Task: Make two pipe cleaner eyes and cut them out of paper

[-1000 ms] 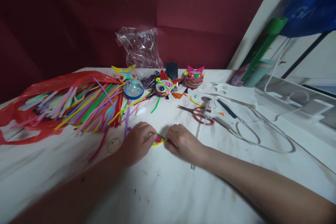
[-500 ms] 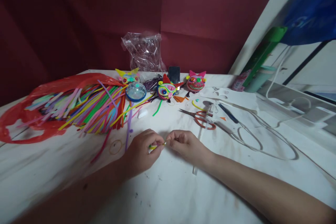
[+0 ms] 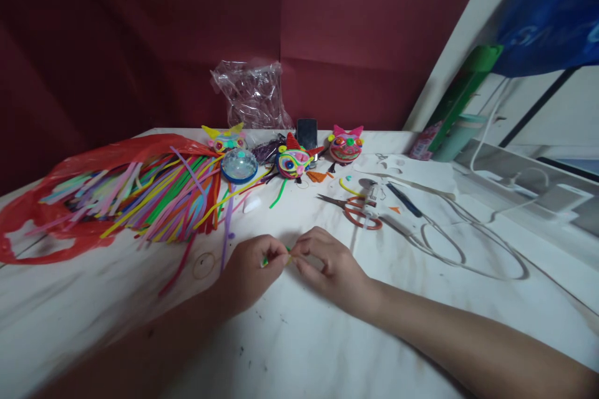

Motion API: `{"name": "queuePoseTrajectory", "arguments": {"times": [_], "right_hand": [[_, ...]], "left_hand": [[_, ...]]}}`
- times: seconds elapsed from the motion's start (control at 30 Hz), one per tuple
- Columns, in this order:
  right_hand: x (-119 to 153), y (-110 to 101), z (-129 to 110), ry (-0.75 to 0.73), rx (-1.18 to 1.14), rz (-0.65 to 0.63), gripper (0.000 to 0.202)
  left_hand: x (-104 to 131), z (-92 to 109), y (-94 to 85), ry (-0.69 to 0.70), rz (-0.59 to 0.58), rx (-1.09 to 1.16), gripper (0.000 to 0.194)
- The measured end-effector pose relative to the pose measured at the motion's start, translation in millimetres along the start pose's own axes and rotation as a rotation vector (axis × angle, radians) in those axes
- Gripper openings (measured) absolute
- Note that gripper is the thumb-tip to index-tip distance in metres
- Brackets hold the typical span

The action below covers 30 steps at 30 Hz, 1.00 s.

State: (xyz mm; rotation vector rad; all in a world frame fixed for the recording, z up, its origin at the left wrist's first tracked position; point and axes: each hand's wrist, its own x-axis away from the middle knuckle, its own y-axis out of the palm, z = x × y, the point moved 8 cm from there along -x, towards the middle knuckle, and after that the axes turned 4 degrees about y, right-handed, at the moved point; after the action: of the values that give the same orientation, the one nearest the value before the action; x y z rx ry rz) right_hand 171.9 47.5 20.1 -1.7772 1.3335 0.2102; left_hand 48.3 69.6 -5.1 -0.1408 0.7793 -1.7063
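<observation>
My left hand (image 3: 256,269) is closed in a pinch on a small green and yellow piece (image 3: 265,262), which looks like pipe cleaner. Its tip shows between thumb and forefinger, and the rest is hidden by the fingers. My right hand (image 3: 331,271) meets it fingertip to fingertip, with thumb and forefinger closed at the other end of the piece. Both hands are just above the white marbled table (image 3: 299,349). Beyond them stand decorated animal heads of coiled pipe cleaner: a multicoloured one (image 3: 294,162), a pink one (image 3: 346,146) and a yellow-eared one (image 3: 229,138).
Many pipe cleaners (image 3: 159,199) spill from a red plastic bag (image 3: 56,168) at left. A clear dome (image 3: 239,165) sits nearby. Orange-handled scissors (image 3: 362,215), a glue gun (image 3: 372,193) and a corded tool (image 3: 405,199) lie right of centre. A phone (image 3: 307,134) leans behind.
My right hand's fingers have shifted and spread slightly at the join with the left. More green shows at the small piece now. The camera view has turned a little to the right.
</observation>
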Motion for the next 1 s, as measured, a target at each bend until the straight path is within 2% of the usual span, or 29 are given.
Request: {"name": "queuePoseTrajectory", "arguments": {"times": [0.1, 0.2, 0.3, 0.37, 0.43, 0.5, 0.6, 0.7, 0.83, 1.0], "right_hand": [[1, -2, -8, -0.114, 0.108, 0.019, 0.012], [2, 0, -13, -0.178, 0.195, 0.011, 0.012], [4, 4, -19, -0.219, 0.256, -0.02, 0.013], [4, 4, -20, -0.205, 0.218, -0.022, 0.013], [1, -1, -15, -0.132, 0.138, 0.003, 0.012], [-4, -9, 0, -0.004, 0.084, 0.044, 0.011], [-11, -26, 38, 0.262, 0.079, 0.125, 0.011], [-15, -38, 72, 0.45, 0.106, 0.14, 0.017], [-16, -38, 88, 0.476, 0.145, 0.104, 0.006], [-12, -30, 92, 0.415, 0.191, 0.063, 0.015]], "left_hand": [[1, -9, 7.7, -0.12, -0.073, 0.143, 0.015], [2, -12, 12.7, -0.185, -0.127, 0.22, 0.015], [3, -10, 15.1, -0.217, -0.157, 0.29, 0.014], [4, -11, 17.2, -0.233, -0.178, 0.35, 0.013], [4, -14, 18.4, -0.246, -0.182, 0.411, 0.01], [2, -19, 17.3, -0.248, -0.152, 0.483, 0.008], [0, -26, 16.6, -0.239, -0.108, 0.666, 0.012], [-1, -25, 21.6, -0.237, -0.14, 0.893, 0.019], [-1, -19, 21.5, -0.218, -0.137, 0.996, 0.027], [-2, -17, 5.6, -0.159, -0.032, 0.77, 0.036]]}}
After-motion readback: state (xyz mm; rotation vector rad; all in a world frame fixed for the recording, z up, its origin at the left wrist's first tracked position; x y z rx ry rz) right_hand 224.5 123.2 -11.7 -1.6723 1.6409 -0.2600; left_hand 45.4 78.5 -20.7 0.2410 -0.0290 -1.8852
